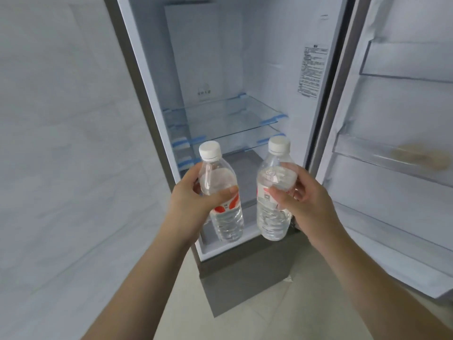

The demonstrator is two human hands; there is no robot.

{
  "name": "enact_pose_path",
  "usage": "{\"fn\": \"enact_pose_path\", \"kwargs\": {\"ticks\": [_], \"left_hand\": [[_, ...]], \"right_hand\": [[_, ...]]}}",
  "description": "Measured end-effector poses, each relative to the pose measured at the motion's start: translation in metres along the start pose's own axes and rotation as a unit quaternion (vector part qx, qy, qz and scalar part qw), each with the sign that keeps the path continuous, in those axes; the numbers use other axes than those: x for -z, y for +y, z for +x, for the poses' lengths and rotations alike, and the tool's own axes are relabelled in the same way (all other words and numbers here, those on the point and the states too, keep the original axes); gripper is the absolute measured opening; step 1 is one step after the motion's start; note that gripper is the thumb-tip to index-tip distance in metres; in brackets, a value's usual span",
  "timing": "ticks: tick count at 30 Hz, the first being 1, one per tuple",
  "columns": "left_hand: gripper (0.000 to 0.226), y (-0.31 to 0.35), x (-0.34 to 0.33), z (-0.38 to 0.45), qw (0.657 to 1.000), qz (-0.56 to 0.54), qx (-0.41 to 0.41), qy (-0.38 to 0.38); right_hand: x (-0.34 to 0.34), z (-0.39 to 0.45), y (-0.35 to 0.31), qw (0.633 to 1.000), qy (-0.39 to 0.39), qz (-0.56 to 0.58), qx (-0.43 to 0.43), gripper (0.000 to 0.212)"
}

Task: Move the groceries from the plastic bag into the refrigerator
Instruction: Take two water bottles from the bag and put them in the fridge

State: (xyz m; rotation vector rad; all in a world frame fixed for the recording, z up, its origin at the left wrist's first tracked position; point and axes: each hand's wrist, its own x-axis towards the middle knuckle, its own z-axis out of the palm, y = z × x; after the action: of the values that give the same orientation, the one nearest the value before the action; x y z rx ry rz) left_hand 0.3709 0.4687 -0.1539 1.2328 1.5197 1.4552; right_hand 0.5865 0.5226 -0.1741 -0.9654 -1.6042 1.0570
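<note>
Two clear water bottles with white caps and red-and-white labels are held upright in front of the open refrigerator (264,57). My left hand (191,202) grips the left bottle (218,177) around its middle. My right hand (301,200) grips the right bottle (272,217) at the same height. Both bottles hang just outside the lower part of the fridge opening, below the glass shelves (220,119). The plastic bag is out of view.
The fridge door (392,114) stands open at the right, with clear door bins (382,153); something tan lies in one bin. A pale tiled wall fills the left. The fridge's grey lower section (242,278) sits on a beige floor.
</note>
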Motion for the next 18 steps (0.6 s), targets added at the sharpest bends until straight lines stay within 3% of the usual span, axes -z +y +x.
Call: {"fn": "enact_pose_path", "kwargs": {"ticks": [6,11,18], "left_hand": [[0.068,0.006,0.002,0.064,0.999,-0.007,-0.007,0.032],[0.063,0.014,-0.001,0.118,0.999,0.024,-0.022,0.04],[0.083,0.024,-0.026,0.204,0.99,0.025,-0.062,0.126]], "right_hand": [[-0.009,0.068,0.001,1.0,-0.015,-0.015,0.009,0.064],[-0.004,0.133,-0.004,0.999,-0.018,0.02,0.017,0.043],[-0.001,0.238,0.01,0.996,-0.028,0.078,0.029,0.049]]}}
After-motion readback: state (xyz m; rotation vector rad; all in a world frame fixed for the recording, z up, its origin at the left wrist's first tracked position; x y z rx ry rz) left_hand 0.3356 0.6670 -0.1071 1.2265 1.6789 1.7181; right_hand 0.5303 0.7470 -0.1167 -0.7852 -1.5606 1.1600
